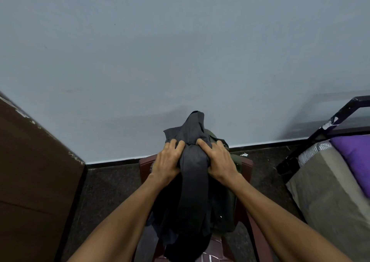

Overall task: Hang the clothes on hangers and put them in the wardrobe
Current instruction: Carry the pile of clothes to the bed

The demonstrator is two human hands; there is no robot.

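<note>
Step in hand: picking one garment out of the pile, as I judge it; no hanger is visible.

Dark grey garment: it lies on top of a heap of clothes that is piled on a dark red plastic chair. Its long axis runs away from the person toward the wall, and the far end stands up in a peak above the hands.

Left hand: it grips the left side of the grey garment, with the fingers curled into the fabric.

Right hand: it grips the right side of the same garment, the fingers pressed and bent into the cloth.

Key relation: the garment sits between the two hands, which touch it from both sides at about the same height. Neither hand is nearer; the garment's length passes between them, so a lift straight up would draw it lengthwise out of the heap.

Olive garment: it lies beneath and to the right of the grey one. It may come up together with it, but where the two fabrics overlap is too dark to tell.

Wardrobe: a brown wooden panel at the left may be part of it; I cannot say for sure.

Other things: a bed with a purple cover is at the right.
</note>
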